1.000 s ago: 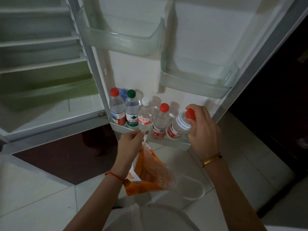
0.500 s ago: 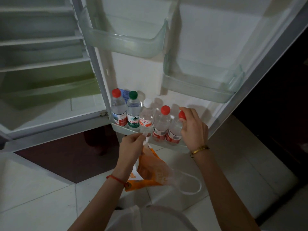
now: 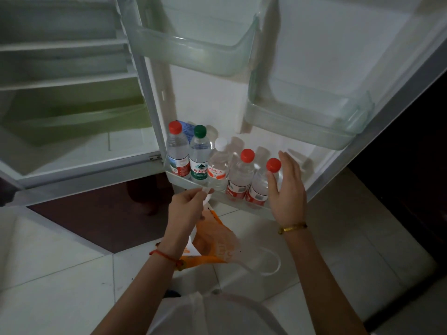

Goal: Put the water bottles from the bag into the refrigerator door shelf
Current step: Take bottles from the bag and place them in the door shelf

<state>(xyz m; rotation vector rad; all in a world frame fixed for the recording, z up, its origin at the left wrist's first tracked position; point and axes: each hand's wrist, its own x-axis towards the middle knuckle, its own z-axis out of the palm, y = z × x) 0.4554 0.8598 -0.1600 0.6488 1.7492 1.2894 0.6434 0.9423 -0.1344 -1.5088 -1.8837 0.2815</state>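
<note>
Several water bottles stand upright in a row in the bottom door shelf [image 3: 262,210] of the open refrigerator. The rightmost, a red-capped bottle [image 3: 260,187], stands free. My right hand [image 3: 286,187] is open just to its right, fingers spread, the thumb close to the bottle. To the left stand another red-capped bottle [image 3: 240,177], a white-capped one [image 3: 219,165], a green-capped one [image 3: 199,155] and a red-capped one [image 3: 177,151]. My left hand [image 3: 187,207] pinches the handle of an orange and clear plastic bag [image 3: 215,240], which hangs limp below the shelf.
Two clear door shelves, the upper [image 3: 193,52] and the middle right one [image 3: 307,126], hold nothing. The refrigerator interior [image 3: 67,93] at left shows bare shelves. Below lie white floor tiles [image 3: 55,274] and a dark red mat [image 3: 101,221]; a dark gap [image 3: 411,165] is on the right.
My right hand set the tilted red-capped bottle upright at the right end of the row, then let go and opened beside it. My left hand kept hold of the bag.
</note>
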